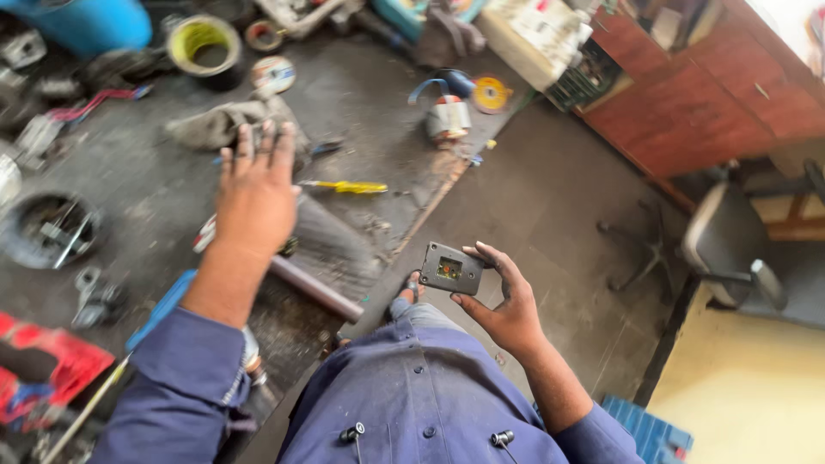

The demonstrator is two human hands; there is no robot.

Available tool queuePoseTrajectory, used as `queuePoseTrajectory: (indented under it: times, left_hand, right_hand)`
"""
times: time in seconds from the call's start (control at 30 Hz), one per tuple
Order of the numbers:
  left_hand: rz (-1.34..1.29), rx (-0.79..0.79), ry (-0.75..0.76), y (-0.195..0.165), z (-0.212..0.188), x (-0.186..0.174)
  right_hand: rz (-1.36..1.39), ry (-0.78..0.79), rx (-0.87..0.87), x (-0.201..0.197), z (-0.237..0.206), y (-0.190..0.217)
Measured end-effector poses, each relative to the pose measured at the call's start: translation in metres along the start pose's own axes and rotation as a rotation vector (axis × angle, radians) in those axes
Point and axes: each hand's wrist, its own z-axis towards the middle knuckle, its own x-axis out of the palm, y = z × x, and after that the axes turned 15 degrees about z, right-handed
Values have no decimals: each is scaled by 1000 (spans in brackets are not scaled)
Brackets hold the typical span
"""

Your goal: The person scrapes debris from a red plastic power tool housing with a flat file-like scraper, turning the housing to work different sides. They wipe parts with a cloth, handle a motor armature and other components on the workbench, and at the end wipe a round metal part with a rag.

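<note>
holding flat dark rectangular module (450, 268) in right hand (507, 311) grip | left hand (255, 193) released, fingers splayed over grimy bench (155, 198)

clothing: blue button-up work shirt | sleeves: long, rolled | hands (254, 196): bare, grimy

Small dark grey rectangular plate (452, 268), rounded corners, square window at centre showing orange-green parts inside. Pinched at its right edge, tilted slightly, face toward the camera, above the lap. Yellow-handled screwdriver (351, 186) lay flat on the grimy workbench.
</note>
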Motion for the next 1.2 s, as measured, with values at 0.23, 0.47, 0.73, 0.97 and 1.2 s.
queuePoseTrajectory:
  times: [0.23,0.47,0.73,0.97,1.2]
  left_hand:
    - [416,51,211,-19,50,35]
    - [305,105,54,-165,119,42]
    - [-245,624,-125,-419,228,16]
    - [-535,908,-223,-582,320,38]
    - [-906,864,-92,-718,491,136]
  right_hand:
    - [93,-219,-19,-101,-28,-39]
    - [16,-262,-70,-254,-30,-84]
    - [15,-302,-112,-425,20,-102]
    - [323,-198,-158,-532,131,-132]
    - [425,-397,-15,-666,275,-181]
